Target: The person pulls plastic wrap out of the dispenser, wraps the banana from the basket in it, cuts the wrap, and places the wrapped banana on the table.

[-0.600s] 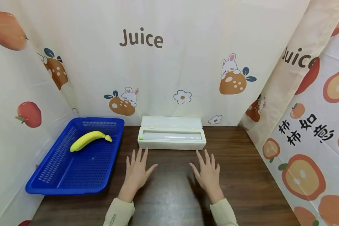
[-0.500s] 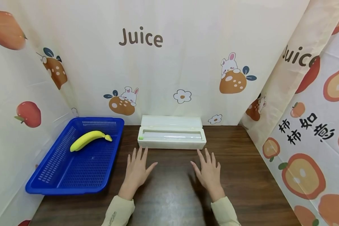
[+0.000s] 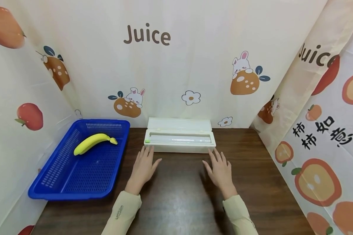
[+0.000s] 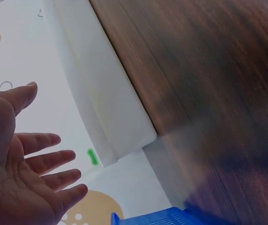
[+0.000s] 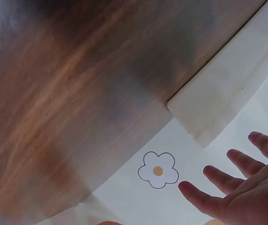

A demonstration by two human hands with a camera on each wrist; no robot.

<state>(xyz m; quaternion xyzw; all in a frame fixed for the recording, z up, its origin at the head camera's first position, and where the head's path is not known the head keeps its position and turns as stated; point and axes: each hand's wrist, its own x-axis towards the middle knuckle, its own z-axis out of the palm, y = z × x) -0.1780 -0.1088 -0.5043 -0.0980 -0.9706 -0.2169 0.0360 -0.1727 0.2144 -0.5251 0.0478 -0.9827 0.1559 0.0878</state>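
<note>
Both hands are at the front of a long white box (image 3: 179, 149), which stands at the back of the counter (image 3: 176, 186) near the printed cloth (image 3: 176, 68). Its lid (image 3: 179, 124) is raised at the rear, and a pale roll (image 3: 180, 139), probably film, lies in the slot, with a small green tab (image 3: 147, 141) at the left end. The left hand (image 3: 142, 167) is by the box's left front corner and the right hand (image 3: 220, 172) by its right front corner; whether any fingertip touches the front wall, I cannot tell. The fingers of each are extended and spread a little, thumbs held out to the side, with nothing in their grasp. Left of the box sits a blue basket (image 3: 70, 196) holding a yellow banana (image 3: 91, 144), which neither hand is near. Judging by this pose, the step in hand is the approach to the box, with no grip made. A next move on the box would call for the fingers to close on both ends evenly so it stays square; a move on the roll would call for reaching over the front wall and pinching the loose edge, which does not show clearly here.
</note>
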